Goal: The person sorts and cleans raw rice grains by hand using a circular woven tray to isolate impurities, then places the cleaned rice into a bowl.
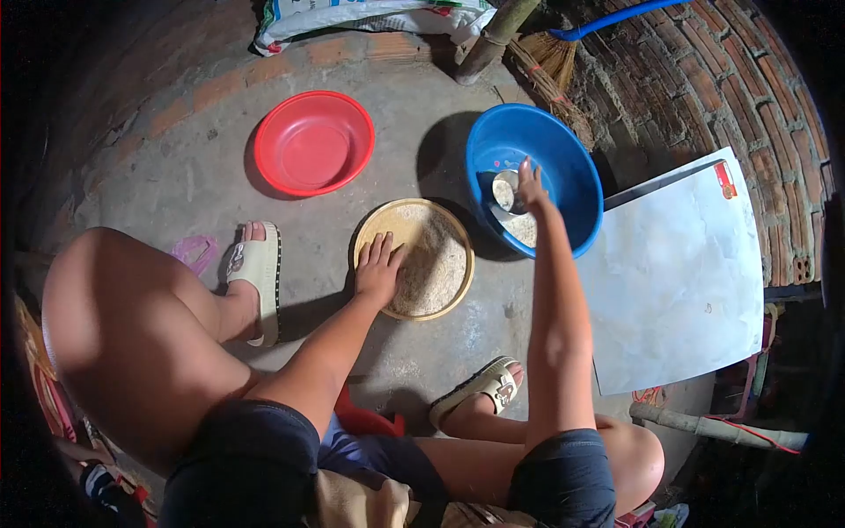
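Note:
My left hand [378,271] lies with fingers spread on the left side of a round woven tray [359,236], at the edge of the pale grain [436,264] spread in it. Inside the blue basin [576,167], my right hand [532,185] grips the side of a small round metal cup [505,192]. Some pale grain shows in the cup, though the palm and thumb are partly hidden. More grain [523,231] lies in the near part of the basin, below the cup.
A red basin [315,145] stands on the concrete floor at upper left. To the right lies a large white board [673,277]. A straw broom [550,66], a wooden post [493,44] and a printed sack [370,22] are at the back. My sandalled feet flank the tray.

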`<act>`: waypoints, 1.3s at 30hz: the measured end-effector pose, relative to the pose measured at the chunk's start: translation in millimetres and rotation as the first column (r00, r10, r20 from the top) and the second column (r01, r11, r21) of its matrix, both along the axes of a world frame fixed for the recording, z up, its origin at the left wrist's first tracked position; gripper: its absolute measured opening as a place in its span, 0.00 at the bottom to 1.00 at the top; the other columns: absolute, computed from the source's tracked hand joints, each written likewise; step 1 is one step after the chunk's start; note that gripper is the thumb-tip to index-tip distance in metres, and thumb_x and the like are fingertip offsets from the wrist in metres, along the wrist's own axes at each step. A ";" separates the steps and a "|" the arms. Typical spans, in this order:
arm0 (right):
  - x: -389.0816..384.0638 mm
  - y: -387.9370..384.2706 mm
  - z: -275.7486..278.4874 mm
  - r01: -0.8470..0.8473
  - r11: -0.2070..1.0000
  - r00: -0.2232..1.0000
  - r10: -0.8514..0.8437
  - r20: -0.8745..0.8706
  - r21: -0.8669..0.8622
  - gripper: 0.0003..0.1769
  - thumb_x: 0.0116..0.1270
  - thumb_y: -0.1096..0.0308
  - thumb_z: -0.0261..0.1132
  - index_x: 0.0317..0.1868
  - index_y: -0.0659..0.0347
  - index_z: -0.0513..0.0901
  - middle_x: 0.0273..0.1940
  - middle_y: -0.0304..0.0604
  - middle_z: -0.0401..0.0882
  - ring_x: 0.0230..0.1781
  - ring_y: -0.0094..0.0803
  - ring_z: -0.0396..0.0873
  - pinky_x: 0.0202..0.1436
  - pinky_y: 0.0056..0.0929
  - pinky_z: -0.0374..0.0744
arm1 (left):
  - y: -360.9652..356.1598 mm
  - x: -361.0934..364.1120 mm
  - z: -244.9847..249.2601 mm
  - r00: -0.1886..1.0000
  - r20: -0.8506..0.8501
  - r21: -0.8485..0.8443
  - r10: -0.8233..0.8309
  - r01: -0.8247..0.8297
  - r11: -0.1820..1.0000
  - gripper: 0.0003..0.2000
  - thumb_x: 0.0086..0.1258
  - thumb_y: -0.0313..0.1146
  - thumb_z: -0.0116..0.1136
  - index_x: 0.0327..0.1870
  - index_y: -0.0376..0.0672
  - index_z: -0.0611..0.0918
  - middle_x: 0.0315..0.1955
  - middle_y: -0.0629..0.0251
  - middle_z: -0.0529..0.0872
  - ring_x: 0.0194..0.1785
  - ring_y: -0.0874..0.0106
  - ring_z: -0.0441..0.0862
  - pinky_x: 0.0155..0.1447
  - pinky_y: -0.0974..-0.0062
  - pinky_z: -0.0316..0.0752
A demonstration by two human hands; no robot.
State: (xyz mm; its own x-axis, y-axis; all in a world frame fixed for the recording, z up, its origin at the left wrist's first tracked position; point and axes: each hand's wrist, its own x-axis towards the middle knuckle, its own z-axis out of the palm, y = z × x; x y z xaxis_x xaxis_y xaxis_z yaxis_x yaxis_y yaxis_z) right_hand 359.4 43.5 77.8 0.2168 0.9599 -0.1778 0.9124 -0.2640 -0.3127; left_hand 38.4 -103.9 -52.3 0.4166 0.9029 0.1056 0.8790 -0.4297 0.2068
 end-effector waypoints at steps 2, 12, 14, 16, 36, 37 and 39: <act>1.0 -24.1 -52.4 -0.122 0.993 0.911 0.114 0.396 -0.004 0.29 0.72 0.50 0.32 0.71 0.46 0.48 0.72 0.50 0.39 0.70 0.64 0.40 0.60 0.75 0.47 | -0.1 -1.7 10.1 0.996 0.084 -0.042 0.000 0.004 0.999 0.25 0.64 0.45 0.49 0.63 0.52 0.67 0.67 0.57 0.58 0.71 0.59 0.51 0.71 0.58 0.45; -125.8 -100.5 -42.5 -0.258 0.801 0.945 0.092 0.314 0.541 0.31 0.66 0.56 0.51 0.67 0.58 0.59 0.68 0.51 0.53 0.70 0.49 0.50 0.69 0.56 0.44 | 4.6 -2.1 -3.7 0.982 0.189 -0.025 0.002 0.003 1.000 0.21 0.64 0.42 0.50 0.59 0.52 0.72 0.65 0.59 0.62 0.69 0.60 0.55 0.69 0.58 0.49; -141.7 -117.6 -58.5 -0.420 0.808 0.885 0.263 0.384 0.414 0.32 0.65 0.56 0.53 0.67 0.58 0.58 0.69 0.48 0.53 0.70 0.44 0.51 0.69 0.54 0.45 | 9.1 -4.8 -5.6 0.976 0.219 0.019 0.011 -0.015 1.000 0.18 0.64 0.40 0.50 0.55 0.51 0.76 0.62 0.62 0.67 0.67 0.63 0.59 0.67 0.59 0.53; -148.0 -133.3 -83.4 -0.488 0.812 0.861 0.389 0.327 0.320 0.32 0.65 0.54 0.51 0.67 0.56 0.58 0.69 0.45 0.52 0.70 0.43 0.51 0.69 0.51 0.50 | 14.7 -6.6 -3.7 0.952 0.301 -0.075 0.056 -0.035 0.997 0.15 0.63 0.37 0.51 0.51 0.50 0.78 0.59 0.65 0.71 0.64 0.66 0.63 0.65 0.60 0.56; -152.8 -175.7 -112.1 -0.296 0.915 0.955 0.290 0.065 0.273 0.21 0.53 0.70 0.61 0.50 0.62 0.73 0.45 0.50 0.71 0.48 0.49 0.69 0.50 0.39 0.72 | 16.3 -12.7 -5.5 0.962 0.273 -0.054 0.006 0.009 0.998 0.19 0.58 0.31 0.52 0.53 0.46 0.76 0.59 0.66 0.71 0.63 0.67 0.64 0.64 0.63 0.57; -157.5 -175.9 -113.4 -0.268 0.909 0.959 0.283 -0.002 0.318 0.17 0.53 0.74 0.58 0.46 0.62 0.74 0.42 0.50 0.72 0.46 0.48 0.70 0.50 0.38 0.73 | 16.3 -12.1 -6.4 0.962 0.273 -0.053 0.002 0.013 0.999 0.19 0.58 0.31 0.52 0.53 0.46 0.76 0.59 0.66 0.71 0.63 0.67 0.64 0.64 0.63 0.57; -160.1 -175.8 -114.6 -0.274 0.915 0.954 0.299 -0.039 0.297 0.17 0.54 0.73 0.58 0.46 0.62 0.75 0.41 0.51 0.72 0.46 0.48 0.71 0.50 0.39 0.73 | 16.6 -10.6 -4.8 0.954 0.301 0.054 0.004 -0.021 0.998 0.16 0.57 0.32 0.53 0.49 0.46 0.78 0.54 0.65 0.76 0.59 0.66 0.69 0.60 0.64 0.63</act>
State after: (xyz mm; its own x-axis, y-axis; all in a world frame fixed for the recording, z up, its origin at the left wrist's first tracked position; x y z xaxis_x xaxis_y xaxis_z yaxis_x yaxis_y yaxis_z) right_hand 199.3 -132.3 -36.8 -0.0785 0.9912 0.1067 0.9035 0.1160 -0.4127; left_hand 27.8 -87.3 -57.2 0.3465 0.8969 0.2748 0.7853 -0.4376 0.4381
